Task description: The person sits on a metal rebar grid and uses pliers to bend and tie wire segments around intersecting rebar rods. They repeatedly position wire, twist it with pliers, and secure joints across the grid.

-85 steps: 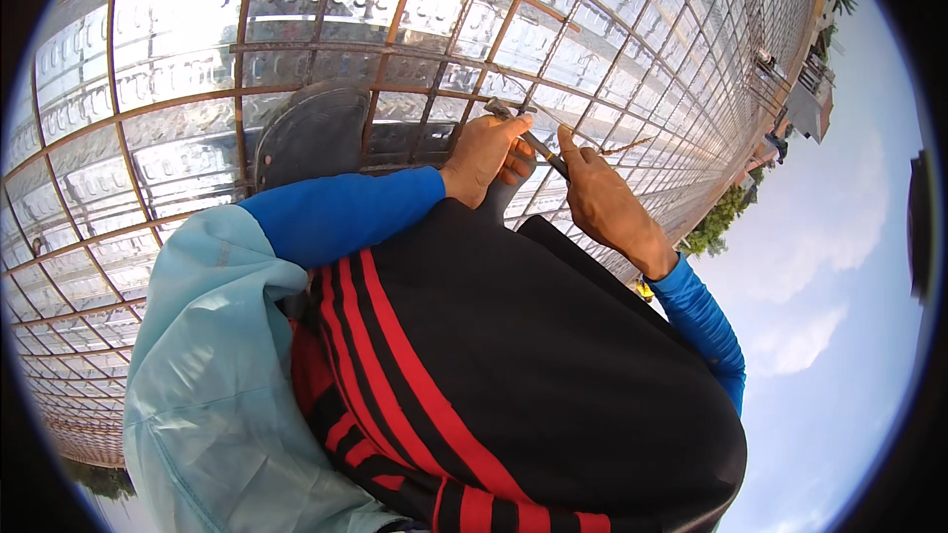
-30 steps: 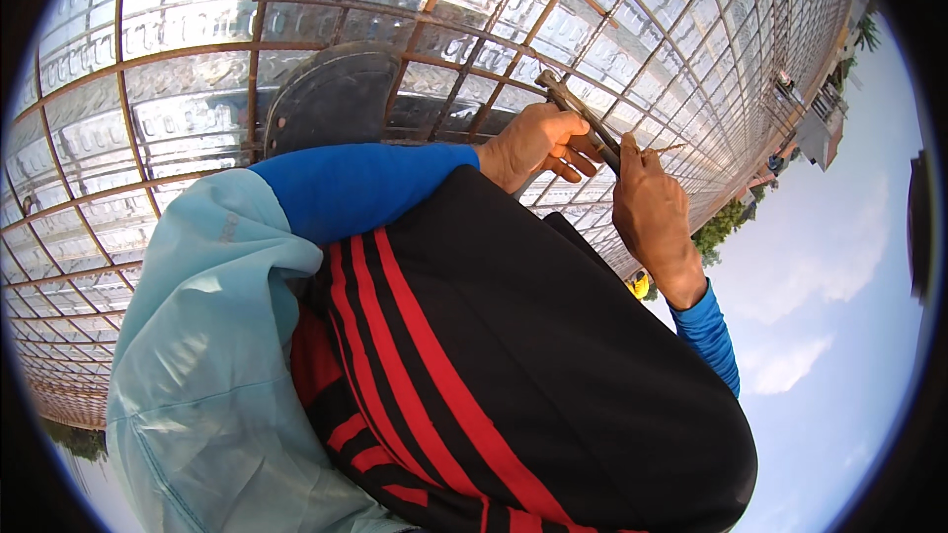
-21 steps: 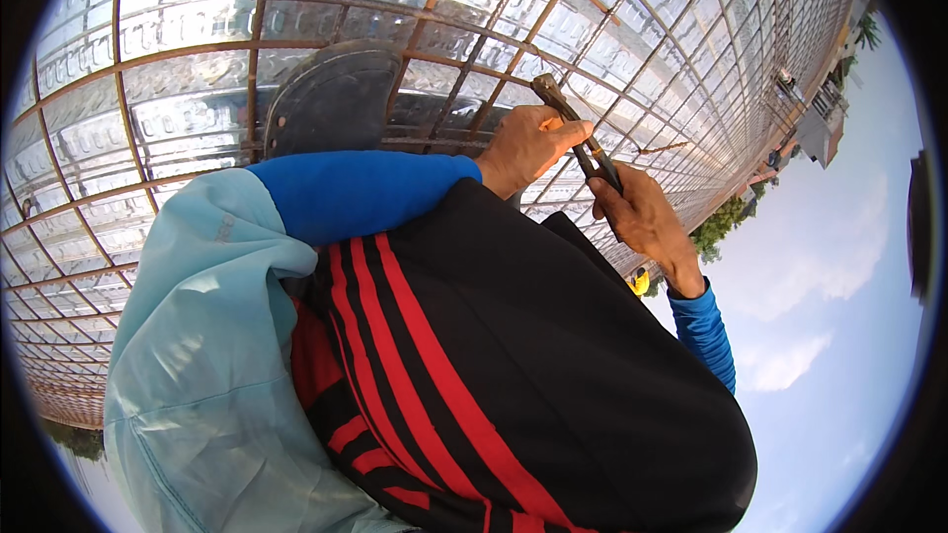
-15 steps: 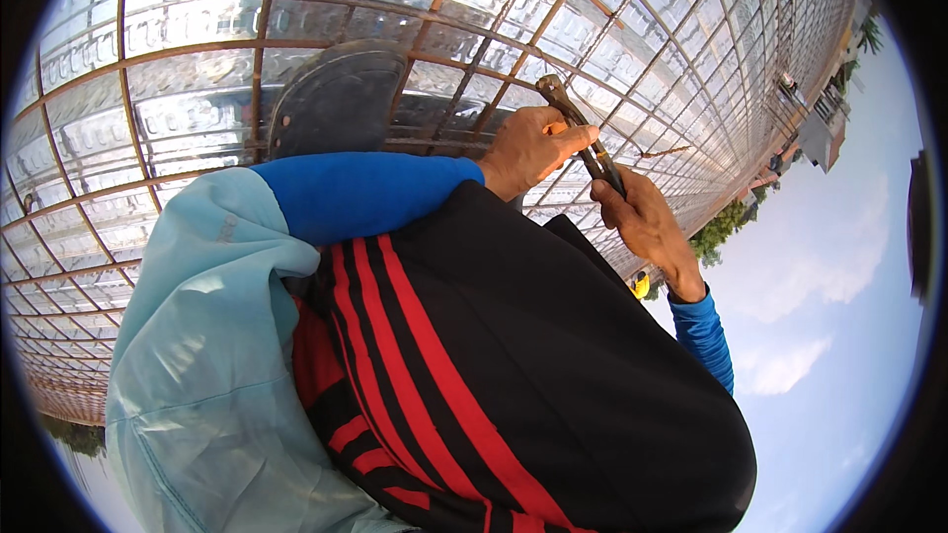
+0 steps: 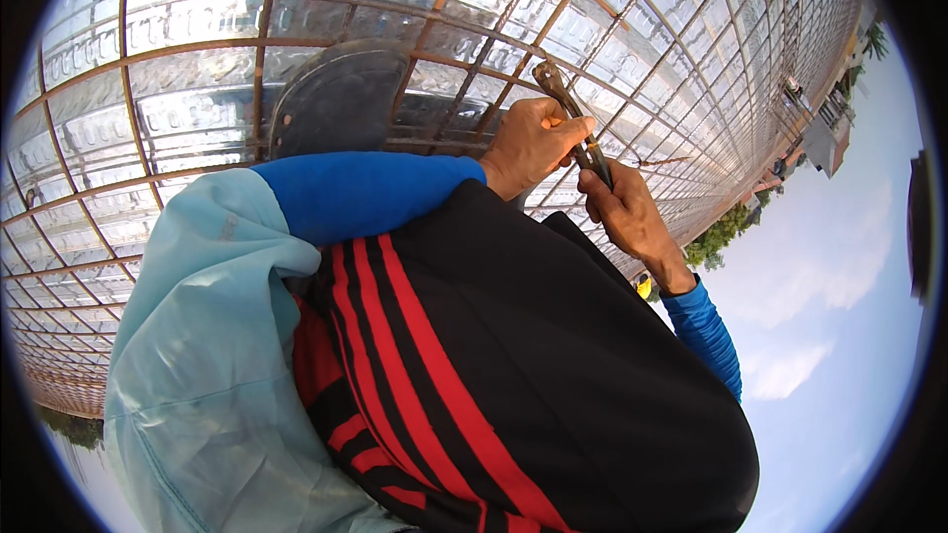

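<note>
My right hand (image 5: 632, 212) is wrapped round the handles of dark, worn pincers (image 5: 559, 87), whose jaws tilt up and left over the steel mesh (image 5: 123, 61). Close beside the tool, my left hand (image 5: 528, 146) is closed in a pinch. Its thumb tip lies across the pincers' handles in this view, and I cannot make out what its fingers hold. Blue sleeves cover both forearms. A raised knee in black trousers with red stripes (image 5: 434, 316) fills the space below my hands.
Ribbed shiny metal decking (image 5: 188, 15) lies under the rusty bars. A dark rounded shape like a boot toe (image 5: 341, 104) rests on the mesh left of my hands. Far right are trees (image 5: 719, 237), buildings (image 5: 828, 143) and a small yellow-clad figure (image 5: 644, 286).
My right hand has shifted slightly up and left along the pincers toward my left hand. The pincers' jaws have moved a little up and left. My left hand has barely moved.
</note>
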A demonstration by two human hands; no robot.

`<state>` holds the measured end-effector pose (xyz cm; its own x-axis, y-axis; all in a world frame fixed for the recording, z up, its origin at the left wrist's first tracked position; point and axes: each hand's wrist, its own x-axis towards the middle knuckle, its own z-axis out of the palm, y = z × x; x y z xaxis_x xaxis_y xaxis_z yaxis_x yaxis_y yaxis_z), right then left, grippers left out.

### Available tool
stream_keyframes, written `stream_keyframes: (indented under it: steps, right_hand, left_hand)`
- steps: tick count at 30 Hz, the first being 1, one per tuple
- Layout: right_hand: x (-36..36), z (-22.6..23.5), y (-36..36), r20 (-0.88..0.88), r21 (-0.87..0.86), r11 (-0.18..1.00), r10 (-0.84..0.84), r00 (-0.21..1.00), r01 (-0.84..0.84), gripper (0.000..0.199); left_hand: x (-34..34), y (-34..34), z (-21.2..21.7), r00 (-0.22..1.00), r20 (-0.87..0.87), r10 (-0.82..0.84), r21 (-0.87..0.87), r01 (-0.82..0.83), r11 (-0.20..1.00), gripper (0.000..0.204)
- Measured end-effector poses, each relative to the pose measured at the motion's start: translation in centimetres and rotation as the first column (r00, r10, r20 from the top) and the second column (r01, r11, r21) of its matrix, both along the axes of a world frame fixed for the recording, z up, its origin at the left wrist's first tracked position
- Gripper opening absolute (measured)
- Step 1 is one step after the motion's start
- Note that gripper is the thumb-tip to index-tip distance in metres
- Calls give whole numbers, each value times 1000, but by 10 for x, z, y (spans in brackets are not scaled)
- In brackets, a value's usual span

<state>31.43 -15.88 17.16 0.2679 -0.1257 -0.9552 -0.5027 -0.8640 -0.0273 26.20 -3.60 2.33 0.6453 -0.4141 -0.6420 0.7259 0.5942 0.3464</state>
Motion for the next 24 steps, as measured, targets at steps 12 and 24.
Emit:
stream_keyframes:
  steps: [12, 24]
  right_hand:
    - [10, 14, 15, 67, 11, 882, 469, 881, -471, 23]
    - [23, 30, 34, 102, -86, 801, 599, 794, -593, 32]
  left_hand:
    - [-3, 14, 10, 975, -197, -103, -139, 77, 987, 44]
    - [15, 29, 18, 972, -147, -181, -218, 147, 965, 52]
